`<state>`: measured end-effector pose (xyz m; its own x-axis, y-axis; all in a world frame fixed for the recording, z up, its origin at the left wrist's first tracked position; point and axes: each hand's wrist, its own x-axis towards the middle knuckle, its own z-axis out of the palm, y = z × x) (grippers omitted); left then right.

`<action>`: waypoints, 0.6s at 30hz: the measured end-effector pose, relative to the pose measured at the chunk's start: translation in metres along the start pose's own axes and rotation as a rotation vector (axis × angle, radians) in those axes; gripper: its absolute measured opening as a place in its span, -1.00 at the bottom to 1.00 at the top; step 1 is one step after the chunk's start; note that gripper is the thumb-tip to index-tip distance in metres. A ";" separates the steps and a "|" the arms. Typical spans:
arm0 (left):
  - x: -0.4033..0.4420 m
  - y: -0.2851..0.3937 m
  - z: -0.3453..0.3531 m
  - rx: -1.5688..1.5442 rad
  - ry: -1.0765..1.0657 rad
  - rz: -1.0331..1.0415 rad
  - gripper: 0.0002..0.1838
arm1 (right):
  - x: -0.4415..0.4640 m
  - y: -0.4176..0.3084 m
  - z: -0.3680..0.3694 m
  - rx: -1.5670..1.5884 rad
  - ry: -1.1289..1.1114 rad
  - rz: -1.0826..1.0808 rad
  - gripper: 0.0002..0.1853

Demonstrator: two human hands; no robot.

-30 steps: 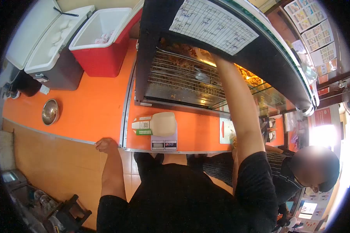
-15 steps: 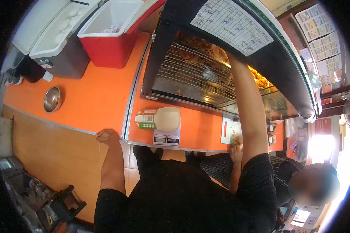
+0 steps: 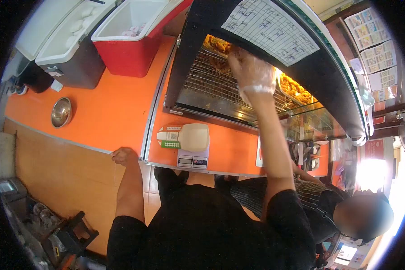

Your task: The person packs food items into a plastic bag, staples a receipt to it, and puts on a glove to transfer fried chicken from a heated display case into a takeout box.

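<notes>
My right hand (image 3: 253, 74), in a clear plastic glove, reaches inside the heated display cabinet (image 3: 177, 85) above its wire rack (image 3: 207, 85). Its fingers are bent and somewhat blurred; whatever they hold is not clear. Golden fried food (image 3: 218, 45) lies beyond the fingertips, and more fried pieces (image 3: 294, 87) sit in a tray to the right. My bare left hand (image 3: 124, 156) is closed at the orange counter's front edge, nothing visible in it. Between the hands, an open paper food box (image 3: 195, 137) rests on a digital scale (image 3: 192, 160).
A steel bowl (image 3: 61, 112) stands on the left counter (image 3: 108, 108). Behind it are an open red cooler (image 3: 126, 56) and an open grey cooler (image 3: 76, 67). A handwritten sheet (image 3: 270, 29) is on the cabinet top. A co-worker in a black cap (image 3: 366, 216) stands close at right.
My right hand has drawn back and left inside the cabinet, so the glove now shows. My left hand stays put. The co-worker's hand at the board is now hidden behind my forearm.
</notes>
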<state>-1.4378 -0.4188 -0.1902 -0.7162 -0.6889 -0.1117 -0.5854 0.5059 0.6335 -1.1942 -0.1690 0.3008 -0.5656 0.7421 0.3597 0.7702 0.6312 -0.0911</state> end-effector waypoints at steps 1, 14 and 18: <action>0.001 -0.008 0.010 0.025 0.084 0.149 -0.49 | -0.010 -0.003 0.001 0.001 0.000 -0.008 -0.63; -0.017 0.036 -0.049 -0.003 -0.122 0.002 -0.49 | -0.144 -0.008 0.167 0.553 -0.497 -0.388 -0.75; -0.006 0.015 -0.028 0.026 -0.132 0.005 -0.49 | -0.176 0.014 0.244 0.277 -0.587 -0.513 -0.65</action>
<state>-1.4318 -0.4214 -0.1590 -0.7622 -0.6126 -0.2092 -0.5896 0.5237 0.6149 -1.1557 -0.2360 0.0100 -0.9482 0.2950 -0.1177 0.3172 0.8993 -0.3011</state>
